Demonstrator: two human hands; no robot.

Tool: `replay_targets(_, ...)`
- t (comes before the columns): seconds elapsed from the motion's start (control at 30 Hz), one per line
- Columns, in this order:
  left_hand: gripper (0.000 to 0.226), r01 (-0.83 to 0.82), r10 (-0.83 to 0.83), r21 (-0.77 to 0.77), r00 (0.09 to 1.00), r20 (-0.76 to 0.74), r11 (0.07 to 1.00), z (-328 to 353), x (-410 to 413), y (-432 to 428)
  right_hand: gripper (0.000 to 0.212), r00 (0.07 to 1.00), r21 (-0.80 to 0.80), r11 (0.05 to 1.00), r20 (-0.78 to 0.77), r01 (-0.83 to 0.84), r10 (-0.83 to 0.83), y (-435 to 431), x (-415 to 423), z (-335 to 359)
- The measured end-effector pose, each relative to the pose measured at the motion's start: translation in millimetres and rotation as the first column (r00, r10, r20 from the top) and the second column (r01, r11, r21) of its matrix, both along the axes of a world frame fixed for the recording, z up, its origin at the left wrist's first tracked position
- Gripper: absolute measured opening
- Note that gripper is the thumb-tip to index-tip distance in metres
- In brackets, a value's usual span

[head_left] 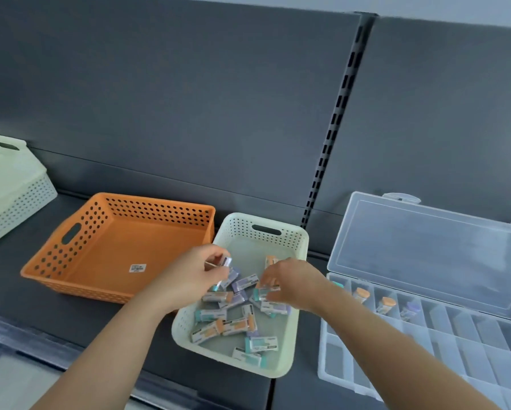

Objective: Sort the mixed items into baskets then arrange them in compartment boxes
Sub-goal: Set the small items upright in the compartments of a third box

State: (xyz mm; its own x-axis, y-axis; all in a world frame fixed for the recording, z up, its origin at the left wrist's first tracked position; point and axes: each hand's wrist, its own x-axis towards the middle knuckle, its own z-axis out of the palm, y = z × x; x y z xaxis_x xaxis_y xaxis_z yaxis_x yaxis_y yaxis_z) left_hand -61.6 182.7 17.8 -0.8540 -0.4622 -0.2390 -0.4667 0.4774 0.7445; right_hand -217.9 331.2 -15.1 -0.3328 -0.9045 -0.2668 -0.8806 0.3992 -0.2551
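A black slotted upright (pixel 334 119) stands between the left back panel (pixel 174 99) and the right back panel (pixel 440 113); a dark grey shelf (pixel 26 297) runs below its foot.

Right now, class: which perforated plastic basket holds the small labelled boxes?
The pale green perforated basket between the orange perforated basket and the clear compartment box; the orange one holds only a sticker.

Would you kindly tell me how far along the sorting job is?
Done: a few vials sit in the compartment box. In hand: the left hand and right hand each grip vials over the cream basket. Left: many vials lie in that basket, most compartments are bare, and the orange basket holds no vials.
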Motion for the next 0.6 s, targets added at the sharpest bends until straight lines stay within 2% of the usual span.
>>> replay_targets(0.13,0.024,0.001,-0.001,0.246,1.0,-0.002,0.969,6.3,-7.1,-10.4,0.028,0.997,0.071,0.997,-0.073,-0.012,0.017,-12.1,1.7,-4.9)
replay_targets(0.2,0.025,0.014,-0.026,0.263,0.999,0.04,0.965,5.2,-17.0,-13.0,0.024,0.999,0.037,0.999,-0.028,0.025,-0.024,-10.6,-0.6,-3.1)
replay_targets(0.23,0.024,0.043,-0.06,0.225,0.996,0.067,0.973,2.9,-24.0,-13.6,0.021,0.997,-0.015,0.998,0.036,0.065,-0.065,-7.7,-3.5,-0.7)
replay_targets(0.3,0.021,0.166,-0.169,0.032,0.974,0.149,0.986,-3.8,-41.0,-12.5,0.016,0.968,-0.158,0.969,0.191,0.192,-0.161,0.8,-11.7,6.8)
replay_targets(0.37,0.034,0.288,-0.244,-0.147,0.935,0.258,0.946,-15.9,-56.8,-8.3,0.014,0.919,-0.27,0.904,0.309,0.331,-0.245,11.3,-20.4,15.3)
replay_targets(0.43,0.036,0.362,-0.271,-0.221,0.895,0.353,0.906,-33.4,-67.9,-2.9,0.02,0.863,-0.31,0.845,0.41,0.437,-0.296,19.3,-27.6,20.9)
replay_targets(0.5,0.027,0.392,-0.264,-0.286,0.878,0.398,0.874,-49.8,-73.0,1.0,0.028,0.834,-0.311,0.824,0.458,0.474,-0.307,23.2,-33.4,22.7)
replay_targets(0.6,0.025,0.406,-0.257,-0.349,0.879,0.402,0.845,-63.7,-74.4,1.4,0.03,0.852,-0.323,0.831,0.433,0.452,-0.295,20.1,-40.2,23.0)
